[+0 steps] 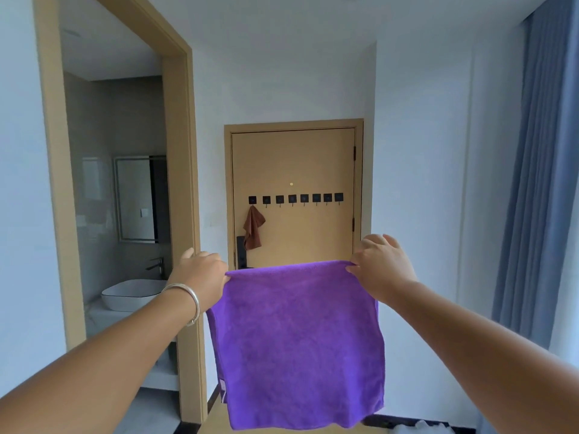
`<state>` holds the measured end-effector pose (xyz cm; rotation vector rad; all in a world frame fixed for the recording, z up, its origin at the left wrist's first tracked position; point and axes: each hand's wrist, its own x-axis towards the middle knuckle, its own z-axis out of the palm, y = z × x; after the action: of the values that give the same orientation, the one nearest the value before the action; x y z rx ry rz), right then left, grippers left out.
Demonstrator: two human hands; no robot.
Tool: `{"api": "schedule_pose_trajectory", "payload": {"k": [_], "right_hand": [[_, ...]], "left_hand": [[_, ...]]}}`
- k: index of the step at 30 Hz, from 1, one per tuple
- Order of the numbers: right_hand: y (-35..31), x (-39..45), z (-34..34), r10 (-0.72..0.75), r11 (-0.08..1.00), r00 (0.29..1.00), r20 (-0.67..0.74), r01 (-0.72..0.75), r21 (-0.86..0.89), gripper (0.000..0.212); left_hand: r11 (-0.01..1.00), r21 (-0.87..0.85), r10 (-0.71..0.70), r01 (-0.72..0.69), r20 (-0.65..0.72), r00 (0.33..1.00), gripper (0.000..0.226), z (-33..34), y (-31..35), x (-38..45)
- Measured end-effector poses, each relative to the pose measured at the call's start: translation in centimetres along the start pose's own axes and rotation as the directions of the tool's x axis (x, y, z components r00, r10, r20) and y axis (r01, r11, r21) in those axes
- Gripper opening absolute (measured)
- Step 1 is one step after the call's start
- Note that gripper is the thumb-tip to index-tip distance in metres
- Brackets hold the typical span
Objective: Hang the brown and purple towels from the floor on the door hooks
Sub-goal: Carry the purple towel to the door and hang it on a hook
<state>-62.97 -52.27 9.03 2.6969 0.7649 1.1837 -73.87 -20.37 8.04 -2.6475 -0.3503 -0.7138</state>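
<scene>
Purple towel [297,343] held spread in front of the door [294,164], top corners pinched by left hand [200,274] and right hand [380,264], brown towel [253,228] hanging from leftmost door hook [252,200].

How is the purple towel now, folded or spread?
Spread. Both hands, left hand and right hand, pinch the top corners of the purple towel; it hangs flat.
</scene>
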Motion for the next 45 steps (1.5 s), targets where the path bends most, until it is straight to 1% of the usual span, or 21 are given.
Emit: {"api": "schedule_pose_trajectory", "payload": {"k": [6,9,12,17,21,24,26,29,35,40,45], "right_hand": [[-0.8,5.6,7.5,0.013,1.0,0.999,0.032,-0.013,-0.004,0.032],[-1.9,9.2,10.8,0.021,1.0,0.999,0.044,-0.02,-0.011,0.032],[-3.0,13.5,13.3,0.044,0.999,0.998,0.046,-0.043,-0.025,0.033],[-4.6,20.6,16.8,0.087,0.996,0.994,0.069,-0.085,-0.032,0.035],[-5.6,24.3,20.3,0.111,0.992,0.991,0.077,-0.105,-0.072,0.035],[-5.9,26.9,23.6,0.125,0.991,0.986,0.113,-0.118,-0.067,0.035],[-5.9,28.8,25.9,0.12,0.992,0.987,0.11,-0.113,-0.064,0.034],[-5.4,31.8,29.8,0.104,0.993,0.991,0.09,-0.099,-0.063,0.033],[-2.6,39.5,38.4,0.084,0.996,0.99,0.11,-0.08,-0.04,0.034],[0.8,46.8,44.5,0.048,0.998,0.995,0.085,-0.045,-0.037,0.034],[3.2,52.5,50.2,0.029,0.999,0.996,0.08,-0.027,-0.027,0.034]], "left_hand": [[0.999,0.012,0.034,-0.034,0.023,0.999,0.023,6.1,-0.6,7.5],[0.998,0.016,0.06,-0.059,-0.001,0.998,0.024,9.6,-2.1,11.9],[0.997,0.015,0.079,-0.078,-0.055,0.995,0.023,12.7,-4.2,17.1],[0.997,-0.029,0.067,-0.071,-0.121,0.99,0.022,17.0,-7.2,25.3],[0.995,-0.017,0.094,-0.097,-0.144,0.985,0.022,20.4,-8.7,30.0],[0.994,0.001,0.106,-0.107,-0.136,0.985,0.021,23.0,-9.1,33.0],[0.994,0.006,0.109,-0.109,-0.132,0.985,0.02,24.8,-9.1,35.1],[0.993,0.017,0.115,-0.114,-0.108,0.987,0.021,27.3,-8.7,38.5],[0.992,0.085,0.097,-0.091,-0.075,0.992,0.024,32.2,-6.9,46.5],[0.994,0.09,0.062,-0.054,-0.09,0.994,0.024,34.9,-5.2,54.7],[0.995,0.098,0.044,-0.036,-0.085,0.995,0.022,38.4,-3.7,60.9]]}}
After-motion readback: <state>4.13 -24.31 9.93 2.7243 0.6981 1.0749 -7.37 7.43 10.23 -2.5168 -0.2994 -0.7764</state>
